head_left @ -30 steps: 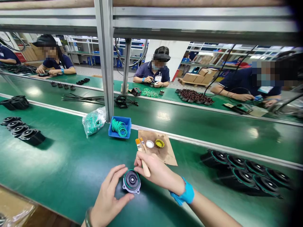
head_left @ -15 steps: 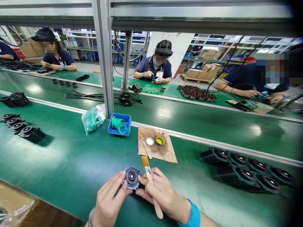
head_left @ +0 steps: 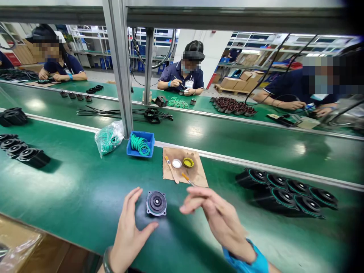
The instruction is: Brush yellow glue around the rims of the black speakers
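Observation:
My left hand (head_left: 129, 225) is open beside a round black housing (head_left: 156, 203), its fingers and thumb spread and apart from the part. The housing lies face up on the green bench, with a ringed face and small corner lugs. To its right, my right hand (head_left: 212, 212) points its fingers leftward, slightly blurred, with a paintbrush (head_left: 186, 177) in it. The orange bristles and part of the metal band show beyond the fingers, over the cardboard's front edge; the hand hides most of the handle. A second paintbrush (head_left: 171, 169) lies on the cardboard (head_left: 199, 172).
The cardboard also carries a white lid (head_left: 176, 163) and a yellow cup (head_left: 188, 162). A blue bin (head_left: 152, 146) and a plastic bag (head_left: 109, 138) hold green rings. Black housings stand at right (head_left: 295, 195) and left (head_left: 31, 157). A metal post (head_left: 116, 68) rises behind. Co-workers sit opposite.
Both hands have let go of the round housing, which now rests on the bench. The left hand has opened beside it. My right hand has moved right with the paintbrush.

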The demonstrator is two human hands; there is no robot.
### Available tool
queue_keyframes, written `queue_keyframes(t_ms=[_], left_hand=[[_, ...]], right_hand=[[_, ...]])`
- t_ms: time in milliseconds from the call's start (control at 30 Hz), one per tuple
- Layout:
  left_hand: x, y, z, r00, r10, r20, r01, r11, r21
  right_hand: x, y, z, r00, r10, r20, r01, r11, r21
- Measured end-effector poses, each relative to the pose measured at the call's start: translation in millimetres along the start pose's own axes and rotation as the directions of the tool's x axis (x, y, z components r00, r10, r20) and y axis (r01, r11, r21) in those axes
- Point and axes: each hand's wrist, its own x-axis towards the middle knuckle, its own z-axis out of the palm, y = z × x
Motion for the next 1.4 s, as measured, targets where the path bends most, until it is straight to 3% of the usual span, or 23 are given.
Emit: queue_keyframes(t_ms=[67,133,167,233,267,333,400,500,567,633,800,967,1200,1400], left_hand=[[3,5,-2.1,0.995,-0.096,0.011,0.096,0.99,-0.106],[7,13,-8.4,0.968,-0.245,-0.058,0.214,0.921,-0.326],[9,17,-12.7,0.933,-0.353,-0.073,0.284,0.844,-0.454],[13,24,-22.1,0.836,-0.549,-0.001,0.414,0.63,-0.657],[15,26,-26.2,0.795,-0.604,0.062,0.459,0.531,-0.712],[19,31,-32.3,0.761,-0.633,0.14,0.486,0.414,-0.77],[23,35,-35.1,0.762,-0.631,0.146,0.466,0.377,-0.801],[27,43,-35.7,0.768,-0.628,0.128,0.43,0.357,-0.829],[28,49,-36.0,0.774,-0.617,0.14,0.42,0.336,-0.843],[28,53,-36.9,0.785,-0.596,0.168,0.414,0.305,-0.858],[28,59,-39.9,0.826,-0.526,0.203,0.389,0.272,-0.88],[28,69,-40.5,0.817,-0.55,0.173,0.382,0.292,-0.877],[25,78,-42.9,0.81,-0.557,0.183,0.372,0.247,-0.895],[24,82,-43.9,0.807,-0.559,0.19,0.363,0.215,-0.907]], right_hand=[[1,-7,-5,0.99,0.105,-0.093,-0.098,0.992,0.073],[1,-11,-9,0.962,0.175,-0.211,-0.163,0.984,0.072],[1,-11,-10,0.951,0.181,-0.251,-0.177,0.983,0.041],[3,-12,-11,0.943,0.183,-0.277,-0.197,0.98,-0.024],[4,-11,-10,0.945,0.2,-0.259,-0.218,0.975,-0.039],[8,-10,-4,0.952,0.257,-0.168,-0.269,0.962,-0.052],[14,-8,7,0.973,0.225,-0.047,-0.229,0.967,-0.111],[24,-6,30,0.994,-0.025,0.11,0.054,0.96,-0.273],[32,-6,45,0.972,-0.192,0.135,0.227,0.917,-0.329],[38,-8,57,0.953,-0.271,0.134,0.301,0.89,-0.341],[48,-12,69,0.945,-0.292,0.147,0.324,0.894,-0.308],[47,-13,70,0.952,-0.279,0.13,0.304,0.919,-0.251],[40,-18,68,0.968,-0.21,0.135,0.236,0.945,-0.228],[36,-23,69,0.963,-0.246,0.113,0.265,0.941,-0.212]])
